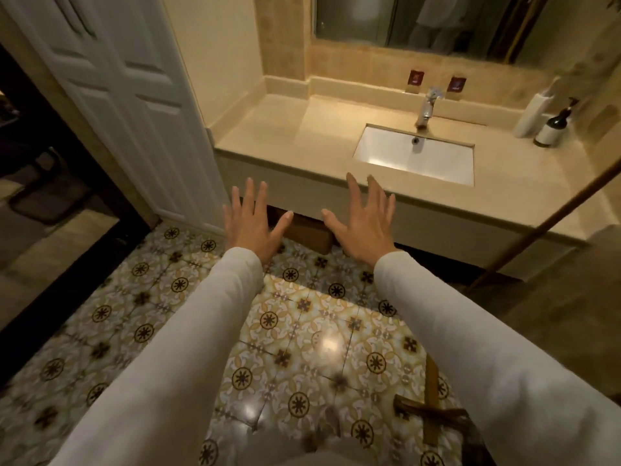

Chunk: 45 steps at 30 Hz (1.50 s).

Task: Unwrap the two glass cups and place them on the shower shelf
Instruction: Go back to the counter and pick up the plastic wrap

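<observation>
Head view, and both hands are out front with nothing in them: left hand and right hand spread flat, fingers straight, palms down, hovering just short of the front edge of the vanity counter.

No glass is plainly in sight. The best guess for the wrapped cups is the two red-capped pieces standing at the counter's back edge, either side of the faucet; they are too small to be sure. The shower shelf is out of frame.

Now the dangers. If those are the cups, the reach goes right over the sink and past the faucet, so a sleeve or wrist could clip it. A loose wrapper can slide on glass, and anything that slips lands on stone or on the patterned floor tiles, which look hard and glossy. A slanting brown pole crosses the right side, and a wooden piece lies near the feet, both easy to catch when turning away. The light is dim too.
</observation>
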Tool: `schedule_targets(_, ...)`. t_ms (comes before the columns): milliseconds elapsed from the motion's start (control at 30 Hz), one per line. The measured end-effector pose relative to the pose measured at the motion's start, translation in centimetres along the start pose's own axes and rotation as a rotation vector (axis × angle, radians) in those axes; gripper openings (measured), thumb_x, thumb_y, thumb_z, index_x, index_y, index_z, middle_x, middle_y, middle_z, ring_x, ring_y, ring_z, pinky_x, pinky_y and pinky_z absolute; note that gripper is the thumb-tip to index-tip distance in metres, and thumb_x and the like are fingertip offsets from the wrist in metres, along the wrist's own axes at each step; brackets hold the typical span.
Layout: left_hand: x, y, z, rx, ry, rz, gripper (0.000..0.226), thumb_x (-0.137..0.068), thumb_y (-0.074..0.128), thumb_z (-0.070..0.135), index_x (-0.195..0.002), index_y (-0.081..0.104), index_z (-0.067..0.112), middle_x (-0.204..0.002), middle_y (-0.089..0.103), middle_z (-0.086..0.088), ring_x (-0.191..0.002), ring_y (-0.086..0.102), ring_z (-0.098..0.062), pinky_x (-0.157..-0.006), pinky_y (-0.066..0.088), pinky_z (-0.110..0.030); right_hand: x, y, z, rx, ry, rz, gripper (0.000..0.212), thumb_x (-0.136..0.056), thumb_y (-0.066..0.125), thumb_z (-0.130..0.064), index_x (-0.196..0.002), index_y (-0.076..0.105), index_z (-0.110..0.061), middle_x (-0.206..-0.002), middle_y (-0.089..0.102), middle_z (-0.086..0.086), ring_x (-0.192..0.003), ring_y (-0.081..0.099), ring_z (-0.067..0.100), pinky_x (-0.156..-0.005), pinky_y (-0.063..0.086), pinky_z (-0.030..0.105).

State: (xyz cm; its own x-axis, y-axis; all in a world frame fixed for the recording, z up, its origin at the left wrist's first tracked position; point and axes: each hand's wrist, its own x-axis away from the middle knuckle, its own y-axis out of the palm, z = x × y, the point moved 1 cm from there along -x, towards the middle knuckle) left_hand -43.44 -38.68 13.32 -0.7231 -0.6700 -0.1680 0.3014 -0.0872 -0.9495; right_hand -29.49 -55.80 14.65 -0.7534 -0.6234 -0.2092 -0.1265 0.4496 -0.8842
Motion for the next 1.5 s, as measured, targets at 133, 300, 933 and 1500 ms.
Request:
schedule_targets(133, -5.5, 1.1, -1.1, -0.021, -0.018, -0.005, 0.083, -0.092, 0.023, 0.072, -0.157, 0.008, 0.023, -0.167, 0.001, -0.004, -0.152, -0.002, -0.031, -0.12, 0.005, -0.055, -6.3, 1.8, 0.3, -0.004, -0.03, -0.035, 0.083, -0.095, 0.038, -0.07, -0.162, 0.011, -0.029, -0.168, 0.01, 0.02, -0.157, 0.002, 0.035, -0.124, -0.004, 0.06)
schedule_targets(300, -12.6, 2.8, -3.6, -0.044, -0.059, -0.023, 0.084, -0.091, 0.02, 0.073, -0.158, 0.007, 0.024, -0.167, -0.001, -0.003, -0.152, -0.005, -0.029, -0.12, 0.003, -0.054, -14.3, 5.4, -0.6, -0.046, -0.041, -0.084, 0.083, -0.093, 0.034, -0.073, -0.161, 0.008, -0.033, -0.169, 0.007, 0.018, -0.158, -0.002, 0.031, -0.124, -0.007, 0.058)
schedule_targets(933, -47.0, 5.7, -16.5, 0.054, -0.063, -0.144, 0.082, -0.092, 0.021, 0.073, -0.157, 0.004, 0.027, -0.167, -0.009, 0.002, -0.152, -0.012, -0.025, -0.121, -0.002, -0.053, -44.7, 18.0, -7.8, 0.013, 0.068, -0.108, 0.081, -0.096, 0.037, -0.069, -0.162, 0.009, -0.03, -0.169, 0.007, 0.02, -0.158, -0.001, 0.031, -0.124, -0.007, 0.057)
schedule_targets(1500, -67.9, 17.3, -19.0, 0.211, -0.25, -0.365, 0.079, -0.095, 0.032, 0.066, -0.158, 0.006, 0.025, -0.167, 0.001, 0.0, -0.152, 0.01, -0.022, -0.121, 0.017, -0.047, -67.9, 28.7, -1.5, -0.151, 0.223, -0.258, 0.08, -0.099, 0.044, -0.064, -0.163, 0.014, -0.026, -0.169, 0.01, 0.021, -0.157, 0.006, 0.034, -0.125, 0.005, 0.053)
